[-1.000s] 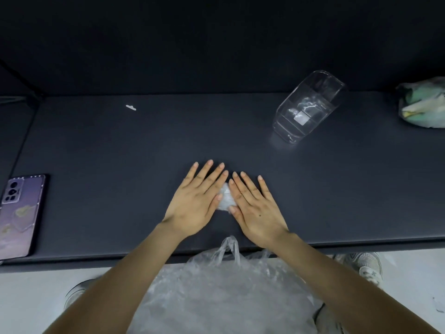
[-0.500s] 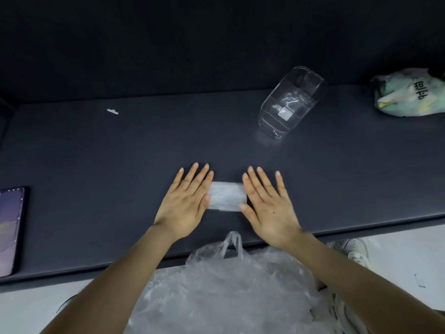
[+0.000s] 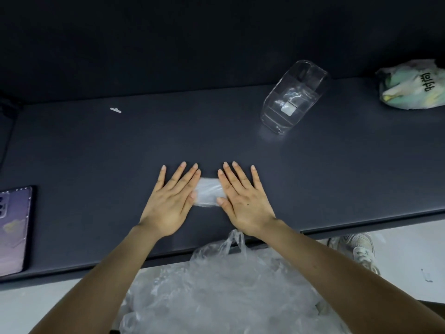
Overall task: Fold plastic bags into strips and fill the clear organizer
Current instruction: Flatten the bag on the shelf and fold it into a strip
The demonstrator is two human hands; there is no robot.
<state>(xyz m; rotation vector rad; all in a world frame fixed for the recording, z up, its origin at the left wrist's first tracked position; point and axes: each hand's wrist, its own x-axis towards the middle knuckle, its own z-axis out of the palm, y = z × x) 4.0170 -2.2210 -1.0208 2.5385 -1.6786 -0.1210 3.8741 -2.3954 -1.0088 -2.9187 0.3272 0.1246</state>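
Note:
A folded strip of clear plastic bag (image 3: 209, 192) lies flat on the dark table (image 3: 96, 153) near its front edge. My left hand (image 3: 172, 200) lies flat with straight fingers on the strip's left end. My right hand (image 3: 243, 197) lies flat on its right end. Only the strip's middle shows between them. The clear organizer (image 3: 292, 97) stands tilted at the back right, apart from both hands, with a small white label inside. A heap of loose clear plastic bags (image 3: 216, 290) sits below the table edge, by my arms.
A phone (image 3: 13, 230) in a purple case lies at the table's left edge. A stuffed white and green printed bag (image 3: 414, 85) rests at the far right. A small white scrap (image 3: 115, 110) lies at the back left. A shoe (image 3: 356, 249) shows on the floor.
My hands slid apart along the strip, uncovering its middle, then drew slightly closer again. The camera view shifted a little to the right and back.

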